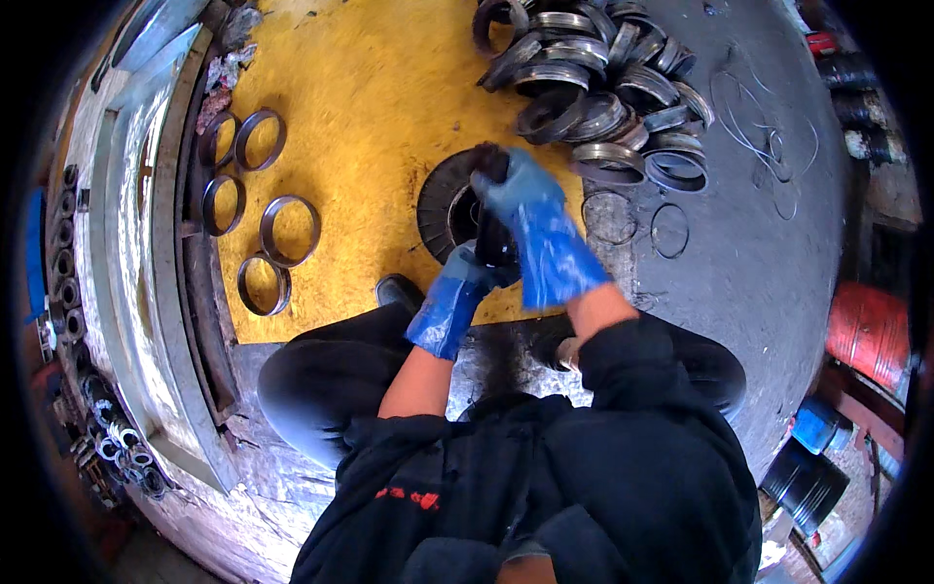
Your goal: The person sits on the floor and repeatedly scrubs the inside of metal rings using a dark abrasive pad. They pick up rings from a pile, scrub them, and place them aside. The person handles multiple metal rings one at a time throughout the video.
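In front of me, my left hand (pixel 469 271), in a blue rubber glove, is closed on the lower side of a dark metal ring (pixel 496 241). My right hand (pixel 525 190), gloved the same way, is closed at the ring's far side. A dark brown lump (pixel 489 164) shows at its fingertips; its kind is not clear. Both hands are over a round black ribbed disc (pixel 438 209) lying on the yellow floor sheet. The gloves and forearm hide much of the ring and the disc's right side.
A heap of metal rings (pixel 603 107) lies at the far right. Several separate rings (pixel 289 231) lie at left beside a long metal frame (pixel 146 234). Thin wire loops (pixel 769 146) are on the grey floor. A red drum (pixel 869 334) stands at the right edge.
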`<state>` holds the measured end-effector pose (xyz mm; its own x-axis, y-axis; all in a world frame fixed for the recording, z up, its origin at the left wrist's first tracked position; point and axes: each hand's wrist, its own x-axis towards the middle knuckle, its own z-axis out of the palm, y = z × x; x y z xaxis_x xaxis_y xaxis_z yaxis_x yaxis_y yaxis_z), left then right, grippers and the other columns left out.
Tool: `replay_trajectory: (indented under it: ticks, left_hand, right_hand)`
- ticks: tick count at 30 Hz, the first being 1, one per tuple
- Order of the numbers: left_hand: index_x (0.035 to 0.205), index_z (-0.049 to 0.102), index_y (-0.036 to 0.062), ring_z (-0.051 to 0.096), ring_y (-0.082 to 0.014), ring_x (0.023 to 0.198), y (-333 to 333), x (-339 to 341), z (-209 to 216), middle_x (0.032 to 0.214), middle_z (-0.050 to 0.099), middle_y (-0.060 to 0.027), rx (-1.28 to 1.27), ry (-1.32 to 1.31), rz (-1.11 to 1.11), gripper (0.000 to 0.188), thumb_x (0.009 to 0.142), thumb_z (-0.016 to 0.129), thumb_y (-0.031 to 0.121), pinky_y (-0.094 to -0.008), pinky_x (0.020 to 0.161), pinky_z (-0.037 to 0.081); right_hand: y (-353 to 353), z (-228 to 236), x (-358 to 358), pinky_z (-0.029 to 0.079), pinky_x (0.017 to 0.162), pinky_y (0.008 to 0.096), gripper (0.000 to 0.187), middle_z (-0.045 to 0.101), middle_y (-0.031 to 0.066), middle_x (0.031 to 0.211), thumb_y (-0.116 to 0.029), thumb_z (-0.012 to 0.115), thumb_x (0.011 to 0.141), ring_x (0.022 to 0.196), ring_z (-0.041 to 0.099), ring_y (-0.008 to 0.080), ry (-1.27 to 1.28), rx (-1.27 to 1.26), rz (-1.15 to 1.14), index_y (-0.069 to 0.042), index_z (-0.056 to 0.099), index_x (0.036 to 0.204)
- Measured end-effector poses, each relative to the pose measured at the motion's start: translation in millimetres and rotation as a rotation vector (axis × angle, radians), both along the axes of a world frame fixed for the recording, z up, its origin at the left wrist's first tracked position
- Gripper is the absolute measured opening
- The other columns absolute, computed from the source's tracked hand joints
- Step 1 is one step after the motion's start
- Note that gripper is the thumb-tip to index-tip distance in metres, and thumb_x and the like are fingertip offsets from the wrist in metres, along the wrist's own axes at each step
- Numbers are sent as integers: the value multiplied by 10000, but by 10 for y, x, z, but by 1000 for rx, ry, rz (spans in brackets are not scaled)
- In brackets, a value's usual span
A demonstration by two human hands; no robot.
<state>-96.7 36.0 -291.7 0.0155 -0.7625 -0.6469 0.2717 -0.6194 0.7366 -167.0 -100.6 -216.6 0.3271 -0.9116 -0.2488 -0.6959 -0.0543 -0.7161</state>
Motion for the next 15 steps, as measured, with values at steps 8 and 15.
replay_trajectory:
  ticks: [8, 15]
  left_hand:
    - [931, 685, 53, 614, -115, 729, -26, -116, -94, 822, 676, -28, -66, -79, -42, 317, 648, 823, 90, -272, 700, 502]
    - [1035, 657, 47, 644, -165, 770, -162, -146, -72, 886, 689, -79, -112, 496, 292, 299, 745, 728, 61, -297, 733, 528]
  right_hand:
    - [-681, -608, -200, 491, 643, 373, 285, 661, 98, 814, -213, 714, 762, 690, 601, 217, -343, 655, -184, 1, 683, 947]
    - [-116, -41, -187, 528, 768, 374, 377, 678, 169, 937, -233, 731, 752, 887, 658, 323, 11, 27, -217, -21, 657, 1055]
